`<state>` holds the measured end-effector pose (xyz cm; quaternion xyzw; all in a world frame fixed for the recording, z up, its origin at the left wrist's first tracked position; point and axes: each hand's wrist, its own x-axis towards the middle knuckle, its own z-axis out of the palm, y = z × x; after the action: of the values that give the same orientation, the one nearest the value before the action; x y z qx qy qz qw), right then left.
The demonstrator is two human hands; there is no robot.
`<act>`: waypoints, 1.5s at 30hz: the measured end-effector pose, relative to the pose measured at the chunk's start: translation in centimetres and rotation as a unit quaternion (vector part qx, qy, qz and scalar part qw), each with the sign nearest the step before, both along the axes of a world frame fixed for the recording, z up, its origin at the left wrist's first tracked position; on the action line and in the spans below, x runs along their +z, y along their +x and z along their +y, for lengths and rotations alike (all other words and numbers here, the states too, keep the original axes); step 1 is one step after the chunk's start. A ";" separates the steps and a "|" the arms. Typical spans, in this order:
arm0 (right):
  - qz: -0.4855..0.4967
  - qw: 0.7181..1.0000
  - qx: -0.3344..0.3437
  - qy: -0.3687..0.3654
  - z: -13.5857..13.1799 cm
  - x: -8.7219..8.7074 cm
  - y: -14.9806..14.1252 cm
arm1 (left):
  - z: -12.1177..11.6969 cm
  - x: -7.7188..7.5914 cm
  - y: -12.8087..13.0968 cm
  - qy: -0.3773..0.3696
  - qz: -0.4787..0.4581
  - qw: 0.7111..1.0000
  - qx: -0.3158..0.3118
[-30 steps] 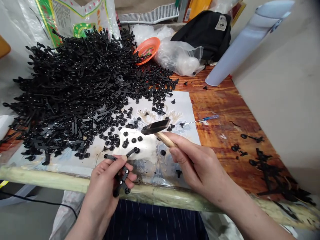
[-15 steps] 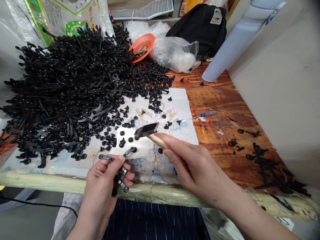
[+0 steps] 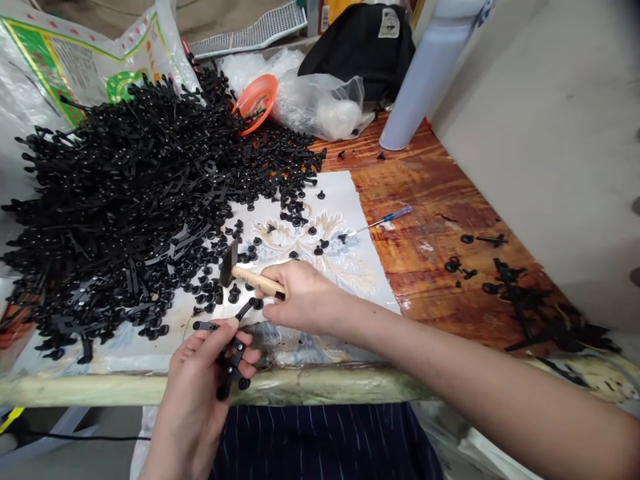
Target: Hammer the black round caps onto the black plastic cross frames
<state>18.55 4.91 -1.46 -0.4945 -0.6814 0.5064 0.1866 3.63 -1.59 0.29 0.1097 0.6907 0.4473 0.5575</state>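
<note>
My left hand (image 3: 207,363) is closed around a jointed black plastic linkage (image 3: 235,353) near the table's front edge. One arm of the linkage sticks up past my thumb, with a round black cap at its tip. My right hand (image 3: 300,293) grips a small hammer (image 3: 260,281) by its wooden handle, just above and right of my left hand. The dark hammer head points left, over loose round black plugs (image 3: 234,293) on the patterned sheet (image 3: 345,280).
A large heap of black plastic parts (image 3: 115,180) covers the left side. Behind it are an orange dish (image 3: 260,107), a clear plastic bag (image 3: 320,110) and a black bag (image 3: 363,50). A blue-handled screwdriver (image 3: 397,213), a pale tube (image 3: 425,73) and scattered black pieces (image 3: 525,293) lie or stand on the right.
My right hand has moved left with the hammer, whose head has swung round to the left. My left hand still holds the linkage. The whole view has shifted slightly.
</note>
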 end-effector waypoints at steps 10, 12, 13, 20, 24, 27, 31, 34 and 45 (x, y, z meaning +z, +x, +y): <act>-0.003 1.000 0.008 0.011 0.6 0.6 -0.7 | 0.2 0.0 0.0 -0.014 -0.012 1.000 -0.003; -0.006 1.000 0.011 0.013 0.5 0.6 -0.7 | 0.1 0.1 0.0 -0.014 -0.014 1.000 0.005; -0.008 1.000 0.012 0.014 0.5 0.5 -0.7 | 0.1 0.1 0.0 -0.014 -0.016 1.000 0.008; -0.025 0.999 0.010 0.031 0.3 0.3 -0.8 | -0.1 0.0 -0.1 -0.001 -0.024 1.000 -0.001; -0.028 0.999 0.016 0.036 0.2 0.7 -0.7 | -0.1 -0.1 -0.1 0.006 -0.014 1.000 -0.005; -0.029 0.999 0.014 0.041 0.2 0.7 -0.8 | -0.2 -0.1 -0.1 0.008 -0.015 1.000 -0.006; -0.024 0.998 0.009 0.060 0.1 0.3 -0.8 | -0.5 -0.2 -0.2 0.013 -0.011 1.000 -0.005; -0.018 0.997 0.009 0.068 0.1 -0.1 -0.8 | -0.6 -0.3 -0.3 0.017 -0.002 1.000 -0.006; -0.035 0.997 0.009 0.068 0.1 0.4 -0.9 | 0.0 0.0 0.1 0.007 -0.012 1.000 0.000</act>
<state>17.67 5.01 -1.08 -0.4921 -0.7246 0.4431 0.1913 3.70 -1.64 0.28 0.1081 0.6807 0.4532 0.5653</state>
